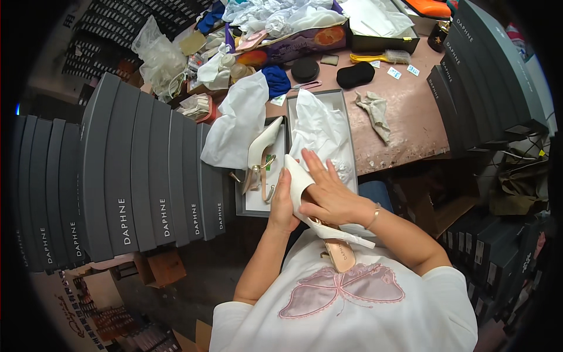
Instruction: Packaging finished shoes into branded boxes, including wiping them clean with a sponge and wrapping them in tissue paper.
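brown table (404, 141) is bearing cloth (374, 111) | curled left hand (284, 202) is clasping white shoe (298, 179) | spread right hand (335, 196) is touching it

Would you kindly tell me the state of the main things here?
Held white shoe: between both hands, toe forward
Left hand: curled around shoe's side
Right hand: on shoe, fingers extended
Other white shoe: lying in grey box
Grey box: open
Grey tray: open, holding crumpled tissue
Beige cloth: crumpled
Dark boxes at left: closed
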`<control>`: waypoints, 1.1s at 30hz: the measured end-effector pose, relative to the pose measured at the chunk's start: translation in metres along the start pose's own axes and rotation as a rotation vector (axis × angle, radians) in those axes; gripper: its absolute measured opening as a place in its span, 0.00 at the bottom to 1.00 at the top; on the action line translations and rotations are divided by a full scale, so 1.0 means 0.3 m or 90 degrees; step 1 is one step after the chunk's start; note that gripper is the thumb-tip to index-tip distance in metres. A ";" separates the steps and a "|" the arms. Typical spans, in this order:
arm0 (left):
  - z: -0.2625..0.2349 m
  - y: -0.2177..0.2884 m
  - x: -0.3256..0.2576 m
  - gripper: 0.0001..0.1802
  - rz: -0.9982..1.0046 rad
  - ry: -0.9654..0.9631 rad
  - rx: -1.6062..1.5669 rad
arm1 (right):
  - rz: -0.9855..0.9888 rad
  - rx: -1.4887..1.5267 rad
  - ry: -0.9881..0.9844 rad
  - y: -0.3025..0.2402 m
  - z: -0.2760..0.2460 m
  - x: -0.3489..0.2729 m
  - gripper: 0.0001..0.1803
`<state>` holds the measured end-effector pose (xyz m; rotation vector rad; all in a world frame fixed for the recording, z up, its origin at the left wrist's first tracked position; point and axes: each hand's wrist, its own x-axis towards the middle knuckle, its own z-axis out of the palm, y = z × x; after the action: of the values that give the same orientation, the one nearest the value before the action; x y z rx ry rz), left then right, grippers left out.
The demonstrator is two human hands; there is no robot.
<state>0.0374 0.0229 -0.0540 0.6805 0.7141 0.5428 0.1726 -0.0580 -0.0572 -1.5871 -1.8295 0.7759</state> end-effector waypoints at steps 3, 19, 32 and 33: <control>-0.049 -0.007 -0.003 0.28 0.021 0.036 0.014 | 0.099 0.052 0.016 -0.025 0.090 0.080 0.42; -0.041 -0.034 -0.086 0.30 0.109 0.110 0.120 | 0.036 -0.081 0.194 -0.062 0.151 0.021 0.41; -0.059 0.004 -0.052 0.31 0.146 0.057 0.168 | -0.072 -0.011 0.161 -0.038 0.089 0.100 0.42; -0.057 0.002 -0.057 0.30 0.146 0.048 0.158 | -0.082 -0.026 0.109 -0.037 0.081 0.096 0.41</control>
<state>0.0138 0.0185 -0.0562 0.9848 0.7861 0.6989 0.1438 -0.0320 -0.0630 -1.4957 -1.8117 0.5314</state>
